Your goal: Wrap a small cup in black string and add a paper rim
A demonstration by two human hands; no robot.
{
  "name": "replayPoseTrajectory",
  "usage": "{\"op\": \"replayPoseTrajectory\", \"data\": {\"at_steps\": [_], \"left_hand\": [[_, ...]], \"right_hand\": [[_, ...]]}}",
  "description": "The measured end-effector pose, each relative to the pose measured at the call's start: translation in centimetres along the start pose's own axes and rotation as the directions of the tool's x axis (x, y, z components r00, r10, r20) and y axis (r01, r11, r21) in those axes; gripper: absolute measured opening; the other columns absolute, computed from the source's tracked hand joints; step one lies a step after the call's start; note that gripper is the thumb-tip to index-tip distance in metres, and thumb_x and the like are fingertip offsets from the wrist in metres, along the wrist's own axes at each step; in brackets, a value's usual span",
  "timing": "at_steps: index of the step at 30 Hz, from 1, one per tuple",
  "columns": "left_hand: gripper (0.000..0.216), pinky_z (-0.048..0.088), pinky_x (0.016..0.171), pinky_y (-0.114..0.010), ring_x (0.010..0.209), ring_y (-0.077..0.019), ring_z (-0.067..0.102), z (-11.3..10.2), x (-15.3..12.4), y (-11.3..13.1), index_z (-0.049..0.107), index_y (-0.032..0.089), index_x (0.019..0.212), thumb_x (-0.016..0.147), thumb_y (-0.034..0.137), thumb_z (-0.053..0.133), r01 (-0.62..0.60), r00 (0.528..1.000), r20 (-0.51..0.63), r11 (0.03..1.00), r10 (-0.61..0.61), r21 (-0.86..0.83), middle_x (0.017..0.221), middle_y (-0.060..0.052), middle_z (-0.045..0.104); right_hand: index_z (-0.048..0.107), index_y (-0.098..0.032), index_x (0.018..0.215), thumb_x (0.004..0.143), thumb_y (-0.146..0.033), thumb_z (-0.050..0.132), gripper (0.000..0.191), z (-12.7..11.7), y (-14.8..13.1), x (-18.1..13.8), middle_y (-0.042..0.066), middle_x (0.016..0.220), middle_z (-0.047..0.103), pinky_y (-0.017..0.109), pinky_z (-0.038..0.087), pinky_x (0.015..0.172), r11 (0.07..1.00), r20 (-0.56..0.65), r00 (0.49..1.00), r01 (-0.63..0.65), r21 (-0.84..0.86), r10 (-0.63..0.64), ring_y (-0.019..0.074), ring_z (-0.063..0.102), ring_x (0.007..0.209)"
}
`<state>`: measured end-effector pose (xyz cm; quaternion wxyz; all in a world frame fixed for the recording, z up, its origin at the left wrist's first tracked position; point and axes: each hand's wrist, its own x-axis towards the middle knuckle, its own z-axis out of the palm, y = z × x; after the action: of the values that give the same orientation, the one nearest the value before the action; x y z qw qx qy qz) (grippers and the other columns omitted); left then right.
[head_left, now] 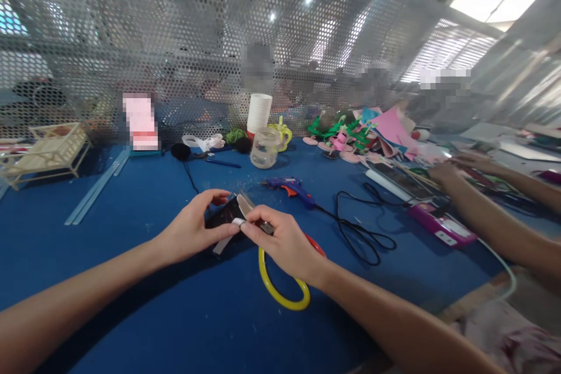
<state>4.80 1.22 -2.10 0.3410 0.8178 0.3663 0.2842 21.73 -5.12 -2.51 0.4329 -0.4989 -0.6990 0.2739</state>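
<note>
A small black box-like piece (222, 217) with pale grey edges is between my hands, just above the blue table or touching it. My left hand (193, 225) grips its left side, thumb in front and fingers curled behind. At its right edge, my right hand (284, 242) pinches, and the two thumb tips nearly meet. Scissors with a yellow loop (287, 304) and a red loop show under and beside my right hand; their blades are mostly hidden, so I cannot tell whether that hand also bears on them. Beyond lies a blue glue gun (291, 188) with an orange trigger.
A clear plastic jar (265, 149), stacked white cups (260, 110) and pliers (219, 160) stand or lie at the back. Left are clear glue sticks (96, 187) and a small stick-built frame (48, 152). Right are a black cord, a purple power strip (442, 225) and another person's arms (486, 204).
</note>
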Motion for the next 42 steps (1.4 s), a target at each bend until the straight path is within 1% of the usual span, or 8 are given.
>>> {"op": "replayPoseTrajectory", "data": {"at_steps": [4,10,14,16,21,28,35,42], "left_hand": [[0.056,0.041,0.084,-0.035,0.099,-0.0243,0.054,-0.3,0.2,-0.2,0.046,0.015,0.115,0.069,0.044,0.059,0.037,0.982,0.188,0.999,-0.035,-0.006,0.11,-0.01,0.058],[0.061,0.044,0.08,-0.033,0.094,-0.023,0.056,-0.4,0.2,-0.2,0.044,0.012,0.117,0.066,0.043,0.06,0.039,0.982,0.18,0.99,-0.064,0.137,0.108,-0.01,0.059],[0.063,0.042,0.085,-0.034,0.098,-0.0233,0.054,-0.4,0.3,0.1,0.043,0.011,0.118,0.066,0.042,0.059,-0.021,0.982,0.186,0.96,-0.033,0.281,0.111,-0.012,0.057],[0.064,0.041,0.087,-0.034,0.1,-0.0234,0.054,-0.4,0.3,0.2,0.042,0.011,0.119,0.066,0.042,0.058,-0.047,0.978,0.205,0.944,-0.022,0.327,0.113,-0.012,0.056],[0.068,0.042,0.088,-0.033,0.102,-0.0229,0.053,-0.3,0.3,0.1,0.038,0.011,0.123,0.066,0.043,0.057,-0.014,0.974,0.218,0.935,-0.068,0.353,0.116,-0.011,0.054],[0.067,0.04,0.09,-0.033,0.104,-0.0234,0.051,-0.9,0.6,0.2,0.042,0.009,0.12,0.065,0.045,0.057,-0.038,0.979,0.199,0.922,-0.043,0.386,0.117,-0.012,0.054],[0.063,0.043,0.082,-0.031,0.097,-0.0234,0.055,-1.8,1.1,-0.1,0.046,0.01,0.116,0.065,0.043,0.059,-0.06,0.962,0.267,0.913,-0.054,0.403,0.11,-0.012,0.058],[0.056,0.043,0.076,-0.026,0.092,-0.0195,0.057,-2.7,1.4,-0.8,0.051,0.016,0.112,0.063,0.044,0.06,0.001,0.944,0.309,0.933,-0.12,0.36,0.105,-0.006,0.061]], "right_hand": [[0.054,-0.016,0.069,0.079,-0.022,0.05,0.012,0.1,-0.1,-0.1,-0.001,0.067,0.054,0.021,0.041,0.059,1.0,0.023,1.0,0.005,-0.004,-0.005,0.0101,0.051,0.063],[0.061,-0.015,0.085,0.079,-0.025,0.05,0.015,-2.1,0.5,0.8,0.004,0.082,0.064,0.023,0.044,0.07,0.993,-0.021,1.0,0.018,-0.117,-0.02,0.0132,0.058,0.076],[0.058,-0.013,0.096,0.08,-0.028,0.048,0.024,-5.9,3.0,2.5,0.009,0.095,0.064,0.028,0.042,0.078,0.834,-0.359,0.926,-0.291,-0.469,0.121,0.0185,0.058,0.087],[0.058,-0.011,0.096,0.077,-0.02,0.05,0.023,-7.3,5.0,3.1,0.013,0.099,0.062,0.031,0.04,0.082,0.701,-0.358,0.895,-0.434,-0.567,0.265,0.0226,0.056,0.094],[0.059,-0.012,0.064,0.06,-0.005,0.058,0.008,-7.7,8.6,3.8,0.014,0.078,0.064,0.032,0.04,0.077,0.656,-0.312,0.871,-0.491,-0.573,0.379,0.0279,0.058,0.088],[0.051,-0.011,0.093,0.066,-0.012,0.055,0.027,-7.4,7.4,3.9,0.01,0.083,0.062,0.028,0.045,0.062,0.747,-0.36,0.833,-0.542,-0.385,0.419,0.0197,0.061,0.072],[0.054,-0.012,0.073,0.067,-0.03,0.06,0.02,-6.2,2.9,2.2,0.001,0.06,0.057,0.022,0.045,0.051,0.916,-0.042,0.916,-0.395,0.064,0.398,0.0096,0.054,0.05],[0.06,-0.013,0.08,0.074,-0.025,0.052,0.016,-5.1,-0.3,0.7,-0.005,0.045,0.049,0.018,0.041,0.042,0.961,0.148,0.953,-0.272,0.041,0.264,0.007,0.047,0.04]]}}
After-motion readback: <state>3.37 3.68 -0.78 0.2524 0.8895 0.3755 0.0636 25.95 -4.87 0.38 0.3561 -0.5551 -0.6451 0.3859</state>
